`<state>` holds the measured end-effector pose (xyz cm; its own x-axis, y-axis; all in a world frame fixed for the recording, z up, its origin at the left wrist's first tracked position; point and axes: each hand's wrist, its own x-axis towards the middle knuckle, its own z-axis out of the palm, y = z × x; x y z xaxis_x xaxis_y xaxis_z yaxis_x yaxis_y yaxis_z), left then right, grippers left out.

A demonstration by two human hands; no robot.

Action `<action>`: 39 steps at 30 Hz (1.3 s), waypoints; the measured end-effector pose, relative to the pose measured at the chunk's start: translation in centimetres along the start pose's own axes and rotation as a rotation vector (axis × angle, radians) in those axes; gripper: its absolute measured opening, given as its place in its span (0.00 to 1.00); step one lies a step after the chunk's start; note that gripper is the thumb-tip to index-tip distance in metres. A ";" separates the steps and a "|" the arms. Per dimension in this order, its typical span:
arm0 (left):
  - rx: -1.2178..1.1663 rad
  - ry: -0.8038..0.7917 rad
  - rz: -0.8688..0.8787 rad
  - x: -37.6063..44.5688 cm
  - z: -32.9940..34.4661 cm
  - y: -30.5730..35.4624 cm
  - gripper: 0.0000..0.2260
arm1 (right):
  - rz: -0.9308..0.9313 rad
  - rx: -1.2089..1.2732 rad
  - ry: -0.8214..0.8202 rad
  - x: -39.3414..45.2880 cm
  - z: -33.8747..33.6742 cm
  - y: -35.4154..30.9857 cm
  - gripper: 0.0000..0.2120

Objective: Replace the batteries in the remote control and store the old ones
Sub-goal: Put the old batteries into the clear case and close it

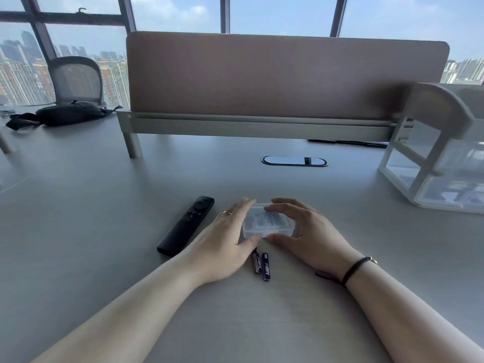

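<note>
A small clear plastic box (268, 223) with a lid rests on the grey desk (104, 205). My left hand (225, 237) holds its left side and my right hand (303, 231) its right side, thumbs at the near edge. Two purple batteries (262, 264) lie side by side on the desk just in front of the box, between my wrists. A black remote control (186, 226) lies face up, diagonal, to the left of my left hand. What is inside the box is too blurred to tell.
A tan divider panel (285, 74) stands across the back of the desk, with a cable grommet (294, 161) before it. A white and clear drawer organiser (440, 158) sits at the right. A black bag (65, 113) lies at the far left.
</note>
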<state>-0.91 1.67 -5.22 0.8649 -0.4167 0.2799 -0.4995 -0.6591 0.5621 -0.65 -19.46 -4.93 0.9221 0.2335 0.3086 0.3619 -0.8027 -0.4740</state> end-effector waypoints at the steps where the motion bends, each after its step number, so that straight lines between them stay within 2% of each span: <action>1: -0.031 0.009 -0.015 0.2 -0.1 -0.1 0.28 | -0.006 0.002 0.002 0.0 0.0 0.0 0.24; 6: -0.138 0.057 -0.080 0.6 -0.2 -0.8 0.21 | -0.029 -0.013 0.025 -0.1 0.2 -0.5 0.23; 9: -0.132 0.056 -0.062 0.6 -0.2 -0.9 0.23 | -0.047 -0.061 0.043 -0.2 0.2 -0.8 0.23; 15: -0.193 0.046 -0.096 0.6 -0.4 -1.5 0.32 | -0.011 -0.093 0.033 -0.2 -0.2 -1.2 0.24; 23: -0.178 0.049 -0.073 0.7 -0.1 -1.8 0.27 | -0.059 -0.166 0.024 -0.1 -0.2 -1.7 0.24; 28: -0.144 0.051 -0.063 0.8 0.1 -1.8 0.28 | -0.036 -0.204 0.022 -0.2 -0.5 -2.3 0.24; 34: -0.284 0.091 -0.070 0.9 0.1 -2.1 0.29 | 0.034 -0.007 0.066 -0.2 -0.1 -1.7 0.24; 39: -0.359 0.095 -0.075 1.0 -0.1 -2.1 0.32 | 0.067 0.103 0.207 -0.1 0.0 -1.6 0.24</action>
<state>1.04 2.65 -6.07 0.9077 -0.3042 0.2890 -0.3996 -0.4170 0.8163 -1.32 -18.22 -4.16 0.9006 0.0552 0.4311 0.3225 -0.7497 -0.5779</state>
